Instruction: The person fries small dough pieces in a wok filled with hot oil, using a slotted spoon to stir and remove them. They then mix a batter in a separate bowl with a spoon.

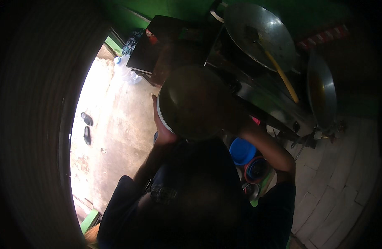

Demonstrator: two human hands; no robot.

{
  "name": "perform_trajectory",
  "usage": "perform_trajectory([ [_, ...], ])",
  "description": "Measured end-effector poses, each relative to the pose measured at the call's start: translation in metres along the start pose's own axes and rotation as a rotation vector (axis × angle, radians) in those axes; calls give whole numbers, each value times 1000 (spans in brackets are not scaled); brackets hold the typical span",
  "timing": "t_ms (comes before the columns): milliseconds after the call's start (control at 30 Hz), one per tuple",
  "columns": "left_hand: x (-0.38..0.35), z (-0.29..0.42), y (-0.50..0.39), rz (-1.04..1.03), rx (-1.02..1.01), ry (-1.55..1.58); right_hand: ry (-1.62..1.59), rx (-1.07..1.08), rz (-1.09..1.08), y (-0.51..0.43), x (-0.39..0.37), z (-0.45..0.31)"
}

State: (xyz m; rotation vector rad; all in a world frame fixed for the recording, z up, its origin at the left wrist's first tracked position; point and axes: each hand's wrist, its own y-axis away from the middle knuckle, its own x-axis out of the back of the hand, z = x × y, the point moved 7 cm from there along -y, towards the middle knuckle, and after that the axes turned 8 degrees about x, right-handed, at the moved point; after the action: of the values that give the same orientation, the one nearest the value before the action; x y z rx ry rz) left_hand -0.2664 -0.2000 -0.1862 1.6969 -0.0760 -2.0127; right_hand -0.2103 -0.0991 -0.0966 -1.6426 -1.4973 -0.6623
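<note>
A wide round basin with a pale outer rim is held up in front of my torso. Its face lies in deep shadow, so its contents cannot be made out. My left hand grips it at the left edge, thumb stretched up along the rim. Against the basin's right side, my right hand blends into the dark, and its fingers cannot be told apart. Beyond the right hand is a metal stove. A large metal wok stands at its back, with a yellow-handled utensil resting in it.
A second metal pan is at the far right. Below my right forearm are a blue plastic basin and several nested bowls. Left lie a dark wooden cabinet, a clear plastic bottle and black sandals on bright concrete.
</note>
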Motion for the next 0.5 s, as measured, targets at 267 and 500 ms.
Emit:
perform_trajectory([
  [267,-2,6,1,-54,-111,-197,22,8,-4,0,5,1],
  [500,-9,7,0,-222,-120,-53,43,12,-7,1,3,2],
])
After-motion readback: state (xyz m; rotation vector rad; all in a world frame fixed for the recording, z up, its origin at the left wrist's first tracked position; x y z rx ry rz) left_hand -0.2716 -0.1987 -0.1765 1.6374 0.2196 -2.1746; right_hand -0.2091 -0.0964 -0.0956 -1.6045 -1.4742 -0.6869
